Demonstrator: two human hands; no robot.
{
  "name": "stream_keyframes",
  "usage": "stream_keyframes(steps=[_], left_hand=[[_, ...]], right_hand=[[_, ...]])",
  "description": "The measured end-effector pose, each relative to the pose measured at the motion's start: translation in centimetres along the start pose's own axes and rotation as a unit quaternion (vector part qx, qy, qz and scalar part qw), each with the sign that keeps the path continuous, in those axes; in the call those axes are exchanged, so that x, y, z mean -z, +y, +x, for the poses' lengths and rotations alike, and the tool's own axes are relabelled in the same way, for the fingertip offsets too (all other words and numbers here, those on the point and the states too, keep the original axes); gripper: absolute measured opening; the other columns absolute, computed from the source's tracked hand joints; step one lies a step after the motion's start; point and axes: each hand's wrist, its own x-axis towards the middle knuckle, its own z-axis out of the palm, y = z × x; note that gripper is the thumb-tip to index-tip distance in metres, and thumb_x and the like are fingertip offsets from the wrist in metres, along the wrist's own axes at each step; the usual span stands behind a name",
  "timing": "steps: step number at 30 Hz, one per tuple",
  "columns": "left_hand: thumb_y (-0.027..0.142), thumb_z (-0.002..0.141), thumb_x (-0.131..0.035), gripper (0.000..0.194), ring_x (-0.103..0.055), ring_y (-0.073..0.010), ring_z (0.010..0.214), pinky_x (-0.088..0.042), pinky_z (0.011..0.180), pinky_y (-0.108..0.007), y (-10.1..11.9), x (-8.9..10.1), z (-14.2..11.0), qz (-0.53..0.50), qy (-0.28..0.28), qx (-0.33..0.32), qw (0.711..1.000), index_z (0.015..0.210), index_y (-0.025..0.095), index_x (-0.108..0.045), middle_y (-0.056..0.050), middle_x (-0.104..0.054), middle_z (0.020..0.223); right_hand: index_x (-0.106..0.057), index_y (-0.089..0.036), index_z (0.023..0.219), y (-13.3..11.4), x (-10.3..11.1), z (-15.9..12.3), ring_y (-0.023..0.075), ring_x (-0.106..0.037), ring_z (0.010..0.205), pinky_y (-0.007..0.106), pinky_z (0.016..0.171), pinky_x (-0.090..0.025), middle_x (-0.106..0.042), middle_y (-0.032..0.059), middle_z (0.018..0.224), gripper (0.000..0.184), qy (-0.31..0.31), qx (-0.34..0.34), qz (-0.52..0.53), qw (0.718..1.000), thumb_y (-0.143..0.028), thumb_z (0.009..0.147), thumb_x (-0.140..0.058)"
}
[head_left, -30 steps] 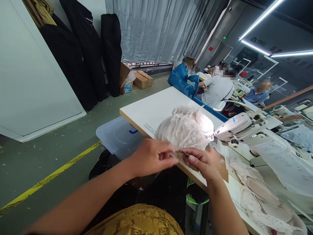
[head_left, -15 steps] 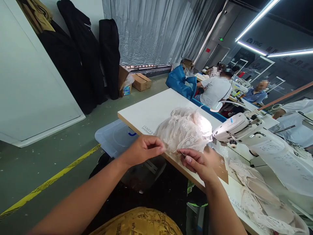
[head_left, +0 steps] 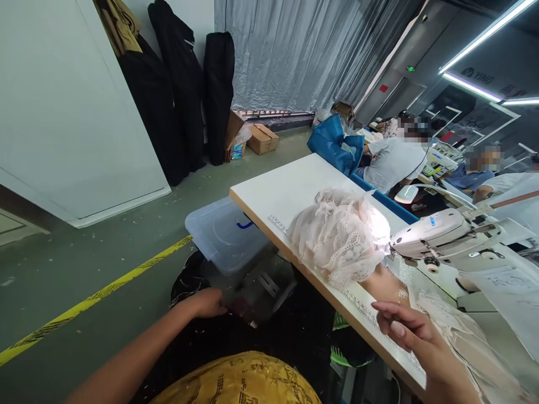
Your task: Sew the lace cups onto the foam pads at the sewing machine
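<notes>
Left hand (head_left: 208, 303): fingers curled inward, low beside the table; cannot tell whether they pinch anything.
Right hand (head_left: 415, 336): fingers loosely bent over the table edge; cannot tell if thumb and finger hold something.
Lace bundle (head_left: 341, 238): on the white table (head_left: 275, 193), ahead-left of the right hand, apart from both.
Sewing machine (head_left: 438, 229): beyond the right hand.
Plastic bin (head_left: 221, 233): ahead of the left.

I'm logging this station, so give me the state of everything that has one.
Lace fabric: bunched on the table
Sewing machine: running or stopped, unclear
Left hand: fingers curled, off the fabric
Right hand: fingers bent, grip unclear
Ceiling lights: lit
Curtain: drawn
Blue bag: open
</notes>
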Motion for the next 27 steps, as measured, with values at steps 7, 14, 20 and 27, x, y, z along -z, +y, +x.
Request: stream_keyframes(steps=[7, 14, 20, 27], left_hand=[[0.034, 0.074, -0.054, 0.021, -0.061, -0.02, 0.066, -0.041, 0.059, -0.025, 2.4, 0.8, 0.5, -0.039, 0.007, -0.085, 0.996, 0.073, 0.019, -0.069, -0.003, -0.066, 0.067], [0.052, 0.08, -0.062, 0.049, -0.059, -0.0146, 0.073, -0.048, 0.065, -0.024, 12.1, 8.8, -2.2, -0.246, 0.21, -0.223, 0.92, 0.117, 0.019, -0.06, -0.004, -0.063, 0.093], [0.045, 0.081, -0.063, 0.053, -0.056, -0.0119, 0.067, -0.045, 0.063, -0.023, 17.0, 12.0, -0.7, -0.288, 0.287, -0.297, 0.864, 0.126, 0.019, -0.054, -0.002, -0.063, 0.087], [0.039, 0.091, -0.05, 0.031, -0.053, -0.0109, 0.06, -0.041, 0.056, -0.022, 8.2, 6.5, 2.4, -0.238, 0.236, -0.109, 0.936, 0.082, 0.013, -0.064, 0.002, -0.059, 0.067]], right_hand=[[-0.072, -0.018, 0.105, 5.6, 1.8, 1.3, 0.0304, -0.065, 0.089, 0.043, 0.075, -0.052, -0.071, 0.0126, 0.096, 0.05, 0.238, -0.007, -0.436, 0.868, -0.055, 0.085, -0.044], [-0.066, -0.017, 0.11, 4.9, -0.2, 2.2, 0.0284, -0.061, 0.099, 0.044, 0.086, -0.048, -0.066, 0.0127, 0.109, 0.042, 0.276, 0.096, -0.466, 0.835, -0.044, 0.09, -0.042], [-0.066, -0.02, 0.11, 2.7, -3.2, 2.7, 0.0273, -0.061, 0.104, 0.043, 0.086, -0.05, -0.066, 0.0108, 0.112, 0.036, 0.269, 0.115, -0.381, 0.877, -0.043, 0.092, -0.044], [-0.068, -0.019, 0.106, 3.5, -4.1, -0.6, 0.0285, -0.062, 0.102, 0.043, 0.088, -0.049, -0.067, 0.0104, 0.108, 0.029, 0.286, 0.176, -0.385, 0.859, -0.038, 0.091, -0.051]])
